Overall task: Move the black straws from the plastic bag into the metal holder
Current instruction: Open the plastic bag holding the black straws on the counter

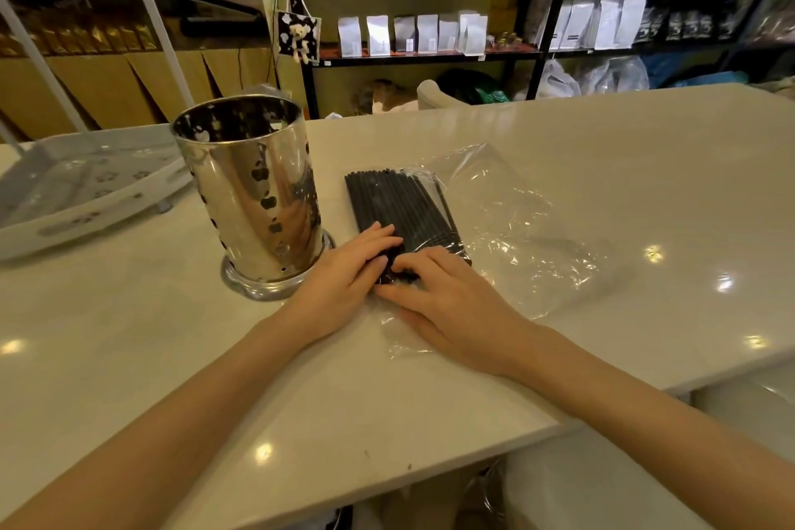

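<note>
Head view: both hands are down on the near end of the bundle, and we're at the getting-hold stage by the look of it.
Black straws (398,207): lying flat on the clear plastic bag (507,228), just right of the metal holder (254,194).
Left hand (344,275): fingers spread flat across the straw ends, gripping nothing yet.
Right hand (447,301): fingers curled onto the bundle and film; whether it pinches anything, I cannot tell.
Handling: light, thin, smooth tubes, likely to roll and fan out; gather them as one bunch around the middle.
Bag: soft, crinkly, slippery film that may cling and drag along.
Room: holder upright, mouth open, close by; white counter (602,151) open to the right, its front edge near the forearms.
</note>
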### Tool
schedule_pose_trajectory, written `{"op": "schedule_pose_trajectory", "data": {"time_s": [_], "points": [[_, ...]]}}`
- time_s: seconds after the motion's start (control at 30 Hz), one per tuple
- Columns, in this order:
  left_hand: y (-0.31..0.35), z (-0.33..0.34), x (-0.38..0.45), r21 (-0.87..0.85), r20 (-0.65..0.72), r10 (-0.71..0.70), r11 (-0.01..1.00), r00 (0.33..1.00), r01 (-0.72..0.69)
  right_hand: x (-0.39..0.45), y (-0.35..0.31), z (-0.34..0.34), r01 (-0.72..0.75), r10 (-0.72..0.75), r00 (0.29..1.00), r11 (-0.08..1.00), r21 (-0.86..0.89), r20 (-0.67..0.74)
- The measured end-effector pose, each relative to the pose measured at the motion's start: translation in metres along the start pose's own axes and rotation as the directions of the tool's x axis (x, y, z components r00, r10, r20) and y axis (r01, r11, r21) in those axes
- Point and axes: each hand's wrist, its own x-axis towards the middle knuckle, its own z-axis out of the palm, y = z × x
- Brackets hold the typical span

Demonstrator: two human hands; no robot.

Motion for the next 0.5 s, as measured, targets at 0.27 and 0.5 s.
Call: {"op": "schedule_pose_trajectory", "data": {"time_s": [0.27,0.5], "points": [[0.003,0.0,-0.002,0.032,0.036,-0.007,0.999,0.999,0.005,-0.001,-0.001,-0.006,-0.047,0.074,0.99,0.974,0.22,-0.119],[0.005,0.001,-0.002,0.07,0.024,-0.008,0.998,1.0,0.006,-0.017,-0.006,-0.032,-0.072,0.139,0.955,0.965,0.25,-0.263]]}}
